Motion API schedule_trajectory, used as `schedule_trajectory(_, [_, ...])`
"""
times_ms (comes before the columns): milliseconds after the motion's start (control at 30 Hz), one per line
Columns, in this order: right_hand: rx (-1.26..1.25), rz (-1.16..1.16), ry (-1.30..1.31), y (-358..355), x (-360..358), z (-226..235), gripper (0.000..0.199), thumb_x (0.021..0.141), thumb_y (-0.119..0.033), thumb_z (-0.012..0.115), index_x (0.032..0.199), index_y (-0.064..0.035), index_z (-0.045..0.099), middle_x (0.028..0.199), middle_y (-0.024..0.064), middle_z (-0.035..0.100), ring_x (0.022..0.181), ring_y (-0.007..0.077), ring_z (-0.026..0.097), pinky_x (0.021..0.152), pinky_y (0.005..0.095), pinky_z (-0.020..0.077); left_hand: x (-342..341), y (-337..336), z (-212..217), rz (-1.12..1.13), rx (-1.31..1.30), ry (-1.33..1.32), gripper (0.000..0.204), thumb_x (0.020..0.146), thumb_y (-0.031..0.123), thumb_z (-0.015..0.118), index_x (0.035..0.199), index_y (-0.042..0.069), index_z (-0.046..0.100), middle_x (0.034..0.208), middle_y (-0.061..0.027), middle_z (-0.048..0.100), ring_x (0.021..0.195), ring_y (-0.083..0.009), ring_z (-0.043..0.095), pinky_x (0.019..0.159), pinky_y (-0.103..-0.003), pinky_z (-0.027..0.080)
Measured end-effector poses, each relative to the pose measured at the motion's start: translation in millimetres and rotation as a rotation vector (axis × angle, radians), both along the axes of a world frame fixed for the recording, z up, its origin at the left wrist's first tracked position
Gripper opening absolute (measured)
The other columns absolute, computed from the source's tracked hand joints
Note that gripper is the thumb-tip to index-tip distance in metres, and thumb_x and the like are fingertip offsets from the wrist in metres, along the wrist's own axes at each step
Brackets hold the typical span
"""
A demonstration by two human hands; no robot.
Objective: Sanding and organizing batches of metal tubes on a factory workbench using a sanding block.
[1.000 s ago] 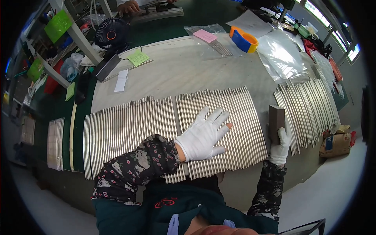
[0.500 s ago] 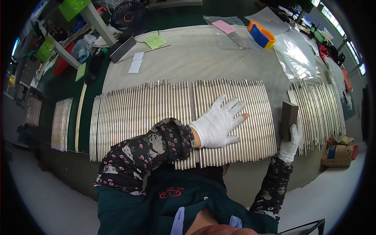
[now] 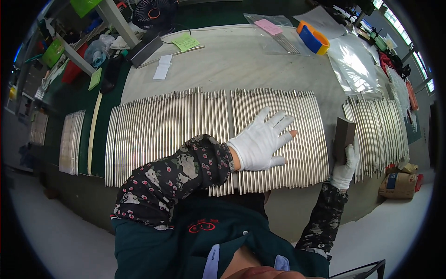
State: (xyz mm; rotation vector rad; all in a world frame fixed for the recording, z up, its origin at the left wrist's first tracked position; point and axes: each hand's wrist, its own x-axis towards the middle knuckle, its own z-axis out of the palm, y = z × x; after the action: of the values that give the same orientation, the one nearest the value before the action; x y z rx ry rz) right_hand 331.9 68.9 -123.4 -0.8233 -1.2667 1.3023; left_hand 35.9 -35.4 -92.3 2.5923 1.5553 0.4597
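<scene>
My left hand (image 3: 260,143), in a white glove with one fingertip bare, lies flat with fingers spread on a row of silver metal rods (image 3: 302,153). To its left, a wider row of similar rods (image 3: 153,135) runs partly beneath my sleeved forearm. A narrow gap parts the two rows. My right hand (image 3: 344,171), also gloved, grips the lower end of a dark rectangular block (image 3: 344,135). The block stands between the middle row and a third group of rods (image 3: 378,137) on the right.
Clear plastic bags (image 3: 355,67), a blue-and-orange tape dispenser (image 3: 313,37) and a bag of rods with a pink note (image 3: 269,27) lie at the back. A green note (image 3: 186,42), a white paper slip (image 3: 162,68) and a fan (image 3: 153,15) are back left. Bagged rods (image 3: 71,142) lie far left.
The whole view has shifted slightly, so the rods and table sit a little higher in the picture. Both hands keep nearly the same place relative to the rods and block.
</scene>
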Motion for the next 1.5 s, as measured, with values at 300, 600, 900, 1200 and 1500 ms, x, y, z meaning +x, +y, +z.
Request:
schedule_trajectory(300, [0.001, -0.010, -0.025, -0.5, -0.7, 2.3, 0.061, 0.096, -0.033, 0.062, 0.146, 0.0010, 0.048, 0.129, 0.0116, 0.059, 0.115, 0.0204, 0.060, 0.101, 0.0377, 0.0508, 0.1, -1.1, 3.3, 0.004, -0.021, 0.033, 0.073, 0.090, 0.050, 0.062, 0.145, 0.003, 0.051, 0.154, -0.0265, 0.038, 0.145, -0.0389, 0.034, 0.119, -0.059, 0.021])
schedule_trajectory(600, [-0.002, 0.018, -0.022, 2.7, 0.0, 0.3, 0.066, 0.096, -0.030, 0.062, 0.149, 0.0043, 0.043, 0.130, 0.0125, 0.060, 0.114, 0.0202, 0.061, 0.101, 0.0363, 0.0501, -2.8, -4.0, 9.7, -0.008, -0.062, 0.028, 0.075, 0.091, 0.049, 0.063, 0.148, 0.004, 0.047, 0.156, -0.0267, 0.035, 0.147, -0.0392, 0.031, 0.120, -0.057, 0.021])
schedule_trajectory(900, [-0.016, 0.016, -0.040, 1.0, -3.1, 6.5, 0.060, 0.094, -0.027, 0.060, 0.145, 0.0025, 0.049, 0.126, 0.0109, 0.061, 0.108, 0.0186, 0.061, 0.097, 0.0329, 0.0506, -10.3, -8.9, 8.7, -0.028, -0.044, 0.033, 0.078, 0.089, 0.048, 0.065, 0.150, 0.003, 0.044, 0.158, -0.0288, 0.030, 0.149, -0.0407, 0.028, 0.121, -0.056, 0.020])
schedule_trajectory(1200, [0.172, -0.105, -0.439, -48.9, -18.5, 49.8, 0.060, 0.089, -0.013, 0.065, 0.145, 0.0002, 0.049, 0.141, 0.0150, 0.055, 0.126, 0.0238, 0.054, 0.109, 0.0373, 0.0413, -28.5, -11.7, 1.2, -0.021, -0.008, -0.006, 0.073, 0.090, 0.040, 0.066, 0.148, 0.002, 0.042, 0.158, -0.0278, 0.031, 0.147, -0.0416, 0.031, 0.120, -0.058, 0.022])
schedule_trajectory(1500, [0.743, -0.013, -1.184, -145.6, -59.7, 62.5, 0.106, 0.055, -0.028, 0.094, 0.148, -0.0179, 0.042, 0.149, 0.0294, 0.039, 0.125, 0.0433, 0.048, 0.095, 0.0512, 0.0415, -102.1, 70.2, 0.3, 0.487, -0.094, -0.181, 0.031, 0.092, 0.026, 0.065, 0.120, 0.013, 0.071, 0.149, -0.0133, 0.052, 0.147, -0.0380, 0.035, 0.117, -0.051, 0.032])
